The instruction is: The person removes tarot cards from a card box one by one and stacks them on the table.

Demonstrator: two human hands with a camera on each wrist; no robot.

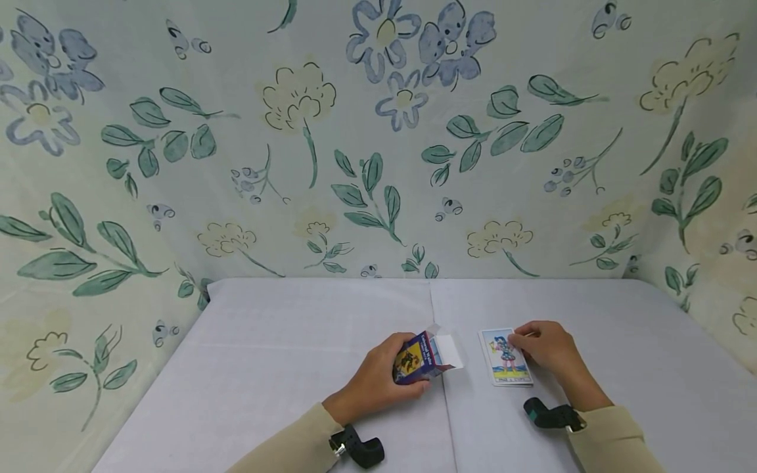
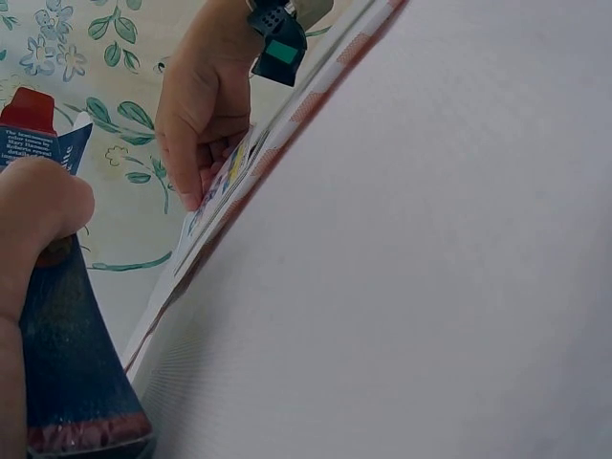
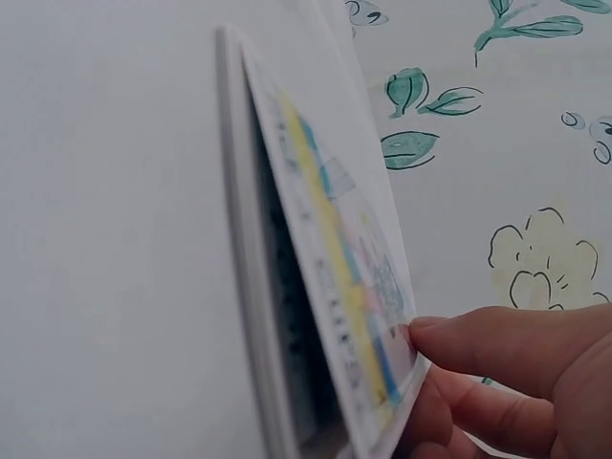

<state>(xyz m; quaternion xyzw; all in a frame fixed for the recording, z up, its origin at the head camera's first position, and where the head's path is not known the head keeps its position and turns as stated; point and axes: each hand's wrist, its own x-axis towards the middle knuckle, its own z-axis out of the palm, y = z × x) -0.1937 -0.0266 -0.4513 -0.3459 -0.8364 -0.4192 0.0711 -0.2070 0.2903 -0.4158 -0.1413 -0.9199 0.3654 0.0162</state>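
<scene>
My left hand (image 1: 378,376) grips a dark blue card box (image 1: 416,360) with a yellow picture on its front. The box's white flap (image 1: 451,352) stands open toward the right. Part of the same box (image 2: 72,354) fills the left side of the left wrist view, under the left thumb. To the right, a small stack of illustrated tarot cards lies on the table. Between thumb and fingers my right hand (image 1: 550,347) pinches the top card (image 1: 506,358) at its right edge. Seen by the right wrist camera, that card (image 3: 330,258) is tilted up, with a gap over the stack (image 3: 244,239) below.
A white cloth (image 1: 284,368) with a crease down its middle covers the table. Behind and at the sides hangs a floral curtain (image 1: 367,177). Each wrist wears a black camera mount, one at the left wrist (image 1: 362,449) and one at the right wrist (image 1: 552,415).
</scene>
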